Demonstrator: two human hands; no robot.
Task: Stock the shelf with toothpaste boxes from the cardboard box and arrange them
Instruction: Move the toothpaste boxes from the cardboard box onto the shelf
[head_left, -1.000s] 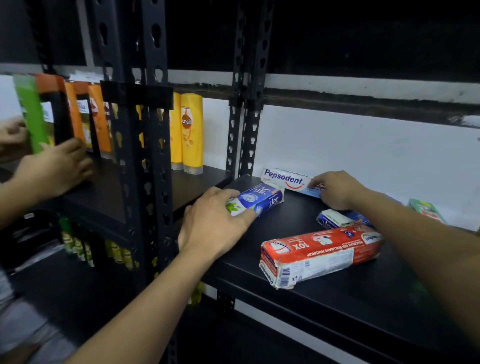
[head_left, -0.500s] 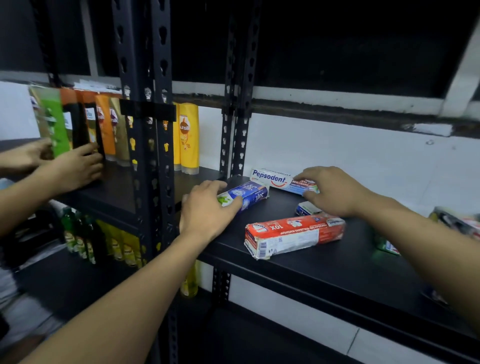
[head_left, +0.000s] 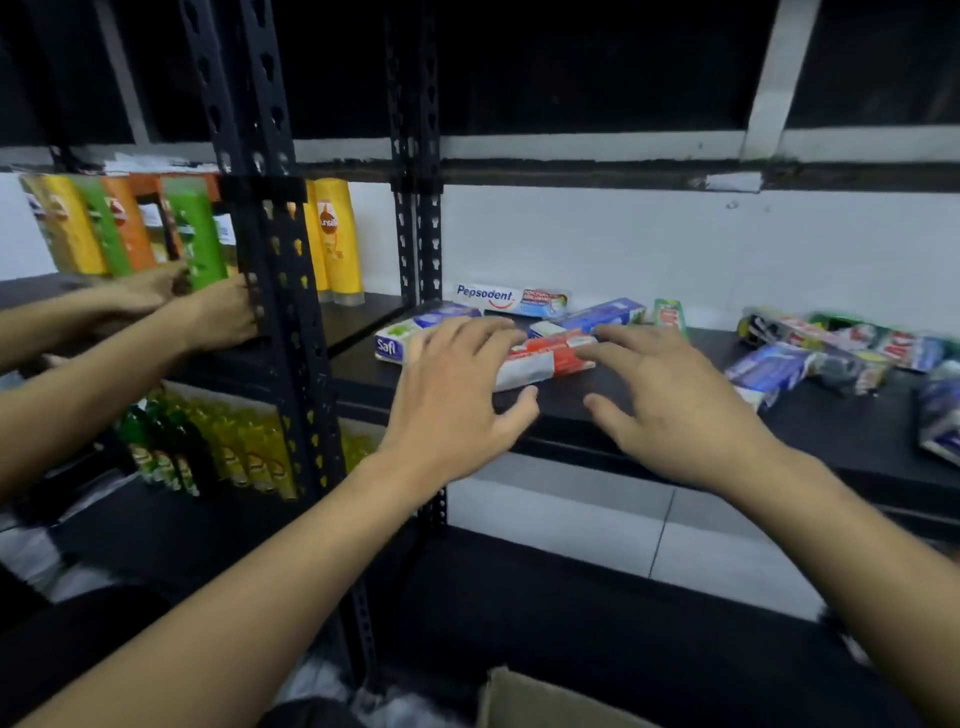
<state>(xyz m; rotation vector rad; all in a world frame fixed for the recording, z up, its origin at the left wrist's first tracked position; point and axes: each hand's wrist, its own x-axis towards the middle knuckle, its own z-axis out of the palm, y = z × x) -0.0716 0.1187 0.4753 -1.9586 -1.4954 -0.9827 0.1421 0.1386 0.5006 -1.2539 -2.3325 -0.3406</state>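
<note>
Just right of the Saft box (head_left: 395, 340) on the black shelf (head_left: 831, 431), the left hand (head_left: 457, 395) spreads straight fingers over one end of the red toothpaste box (head_left: 550, 358), the right hand (head_left: 670, 405) hovers equally splayed at its other end, gripping nothing, and more toothpaste boxes (head_left: 769, 366) lie scattered farther right.

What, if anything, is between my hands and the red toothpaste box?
Nothing visible. The red toothpaste box lies flat between the open left hand and right hand, their fingers at its ends. The Saft box sits left of it, a blue box behind.
</note>
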